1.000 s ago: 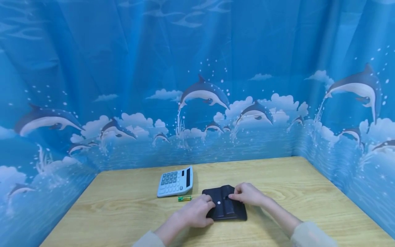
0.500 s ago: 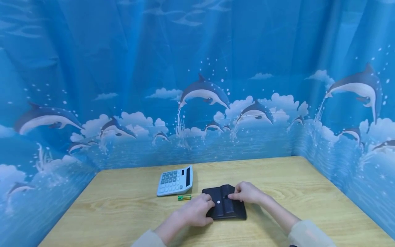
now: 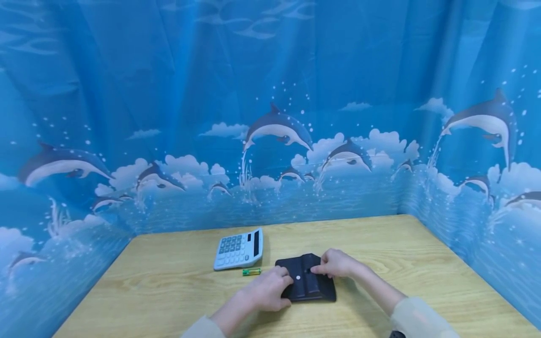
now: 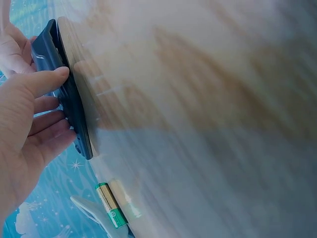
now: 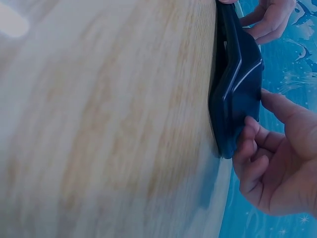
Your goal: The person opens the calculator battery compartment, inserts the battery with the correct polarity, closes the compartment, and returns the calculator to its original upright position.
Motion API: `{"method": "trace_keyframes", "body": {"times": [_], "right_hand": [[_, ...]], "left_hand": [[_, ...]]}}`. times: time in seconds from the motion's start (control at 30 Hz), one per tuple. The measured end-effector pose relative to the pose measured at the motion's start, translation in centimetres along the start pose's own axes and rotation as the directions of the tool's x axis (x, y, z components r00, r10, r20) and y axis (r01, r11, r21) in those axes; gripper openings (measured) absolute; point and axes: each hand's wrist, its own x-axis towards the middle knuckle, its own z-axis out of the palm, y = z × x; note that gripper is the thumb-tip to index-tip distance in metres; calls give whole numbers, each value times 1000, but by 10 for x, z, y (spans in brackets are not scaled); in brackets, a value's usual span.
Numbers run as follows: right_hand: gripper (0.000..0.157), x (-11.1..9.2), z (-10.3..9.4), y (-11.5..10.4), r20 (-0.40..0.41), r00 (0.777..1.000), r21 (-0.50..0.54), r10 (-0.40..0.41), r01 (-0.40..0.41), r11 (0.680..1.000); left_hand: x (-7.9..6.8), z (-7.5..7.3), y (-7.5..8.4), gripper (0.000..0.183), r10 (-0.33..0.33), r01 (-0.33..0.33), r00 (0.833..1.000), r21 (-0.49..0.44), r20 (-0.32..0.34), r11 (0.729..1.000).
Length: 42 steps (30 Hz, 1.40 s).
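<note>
A black device (image 3: 301, 287), shaped like a desk calculator lying face down, rests on the table with a raised ridge across its back. It carries a small white dot, and a dark notch shows in the ridge. My left hand (image 3: 268, 287) grips its left edge, thumb on the near side and fingers over the top. The right hand (image 3: 336, 264) holds the other side, its thumb at the notch. In the right wrist view, the right fingers (image 5: 247, 144) curl at the edge of the device (image 5: 242, 82). The device's face is hidden against the table.
Left of the device, a green-and-gold battery (image 3: 251, 272) lies on the wood-grain table (image 3: 169, 281). Behind it stands a pale blue-white calculator (image 3: 237, 249), keys up and tilted. A blue dolphin-print curtain (image 3: 270, 197) borders the table's back and sides.
</note>
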Motion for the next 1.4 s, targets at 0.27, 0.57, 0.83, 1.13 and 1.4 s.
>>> {"method": "trace_keyframes", "body": {"times": [0.27,0.57,0.83,1.13,1.4], "right_hand": [[34,1,-2,0,40,999,46,29,-31,998],[35,1,0,-7,79,996,51,45,-49,997],[33,0,-3,-5,99,995,52,23,-29,998],[21,-5,-7,12,21,989,57,-144,143,988],[28,-10,-9,22,-38,918,-384,-394,351,854]], "left_hand": [[2,0,1,41,-8,8,1000,-5,0,1000],[-1,-1,0,40,-18,18,1000,4,9,1000],[1,-1,0,40,-1,1,1000,7,17,1000],[-9,-1,-7,43,-17,16,999,-38,-34,999],[-15,4,-13,53,-84,85,995,16,-57,996]]}}
